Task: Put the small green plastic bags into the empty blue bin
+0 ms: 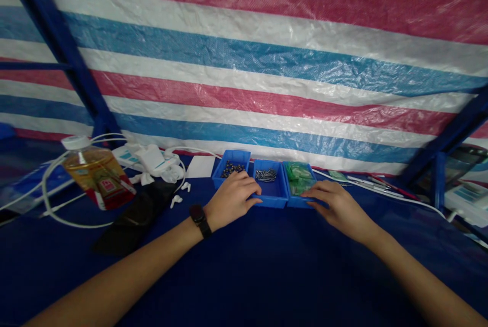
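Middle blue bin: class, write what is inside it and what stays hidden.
Metal fasteners lie toward the back of the blue plastic bin; the front shows bare blue floor. Fingers of the left hand cover its left rim, so anything beneath cannot be seen.

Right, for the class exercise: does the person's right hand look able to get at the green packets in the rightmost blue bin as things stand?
Probably yes: the right hand lies at the near edge of the blue bin, its fingers next to the green packets, with nothing visible in between.
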A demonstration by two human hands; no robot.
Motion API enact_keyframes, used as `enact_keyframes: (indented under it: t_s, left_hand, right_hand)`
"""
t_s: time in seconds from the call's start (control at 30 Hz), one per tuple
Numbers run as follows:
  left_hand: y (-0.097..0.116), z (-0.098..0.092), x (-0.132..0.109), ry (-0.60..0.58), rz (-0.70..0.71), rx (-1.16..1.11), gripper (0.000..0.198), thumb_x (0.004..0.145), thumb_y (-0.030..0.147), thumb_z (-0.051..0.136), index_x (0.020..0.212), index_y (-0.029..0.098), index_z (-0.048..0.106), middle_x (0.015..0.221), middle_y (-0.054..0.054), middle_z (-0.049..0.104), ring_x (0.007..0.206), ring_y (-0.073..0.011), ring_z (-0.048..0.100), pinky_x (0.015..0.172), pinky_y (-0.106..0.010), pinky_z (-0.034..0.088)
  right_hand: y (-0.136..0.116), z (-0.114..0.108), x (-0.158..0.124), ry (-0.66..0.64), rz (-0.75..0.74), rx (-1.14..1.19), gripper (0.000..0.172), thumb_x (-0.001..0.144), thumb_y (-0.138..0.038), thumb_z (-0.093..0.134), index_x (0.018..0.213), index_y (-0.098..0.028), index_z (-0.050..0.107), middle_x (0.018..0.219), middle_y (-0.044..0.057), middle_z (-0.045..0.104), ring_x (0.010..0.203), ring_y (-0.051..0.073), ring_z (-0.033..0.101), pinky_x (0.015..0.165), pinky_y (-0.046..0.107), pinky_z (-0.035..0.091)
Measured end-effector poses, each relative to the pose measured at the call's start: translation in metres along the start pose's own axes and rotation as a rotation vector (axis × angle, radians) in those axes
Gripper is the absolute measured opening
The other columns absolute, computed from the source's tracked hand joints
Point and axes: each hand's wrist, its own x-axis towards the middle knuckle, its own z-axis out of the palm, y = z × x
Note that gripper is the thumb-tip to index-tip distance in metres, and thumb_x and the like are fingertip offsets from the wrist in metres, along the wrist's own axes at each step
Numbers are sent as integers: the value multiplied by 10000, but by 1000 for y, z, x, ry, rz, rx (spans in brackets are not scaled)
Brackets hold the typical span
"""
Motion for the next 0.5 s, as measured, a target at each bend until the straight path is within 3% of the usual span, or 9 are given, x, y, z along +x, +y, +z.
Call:
enact_keyframes:
  t_s: [0.07, 0.13, 0.23, 0.33, 0.43, 0.5]
  left_hand:
    - [0, 5, -3, 31, -3, 129, 114, 928, 209, 636, 1030, 195, 684, 1114, -62, 684, 1029, -238, 564, 890, -377, 405]
    - [-1, 2, -6, 66, -32, 240, 312, 921, 162, 615, 1224, 237, 631, 1337, -90, 580, 1167, -278, 509, 941, -420, 382]
    - [-14, -14, -15, 61, -149, 306, 584, 867, 274, 706, 1408, 256, 486, 1361, -113, 538, 1197, -310, 485, 955, -452, 369]
    - [-39, -33, -26, -38, -254, 319, 480, 806, 390, 766, 1230, 222, 615, 1163, -89, 620, 1108, -310, 524, 900, -422, 384]
    - [-63, -39, -31, -129, -239, 266, 241, 798, 290, 771, 1002, 204, 675, 1038, -54, 651, 1036, -274, 561, 873, -383, 380]
    - [-72, -38, -30, -152, -183, 154, 165, 816, 236, 748, 950, 188, 664, 985, -36, 658, 978, -232, 585, 854, -344, 390]
  right_hand:
    - [1, 9, 0, 65, 15, -71, 248, 964, -207, 541, 1148, -261, 699, 1018, 79, 704, 930, 242, 658, 835, 418, 536]
    - [2, 18, 0, 138, 40, -122, 264, 980, -211, 518, 1170, -259, 694, 1028, 86, 693, 943, 248, 647, 847, 423, 530]
    - [-1, 28, 1, 204, 67, -140, 281, 984, -206, 508, 1201, -251, 679, 1046, 92, 667, 975, 256, 628, 868, 430, 524]
    - [-11, 33, 1, 237, 88, -130, 311, 973, -189, 513, 1253, -234, 641, 1057, 101, 649, 997, 269, 612, 881, 450, 514]
    - [-22, 36, 1, 240, 89, -113, 325, 956, -203, 545, 1270, -244, 617, 1094, 106, 638, 1007, 278, 607, 870, 461, 511]
    - [-27, 39, 1, 240, 80, -108, 316, 947, -209, 559, 1255, -253, 617, 1119, 108, 632, 1008, 280, 607, 861, 464, 509]
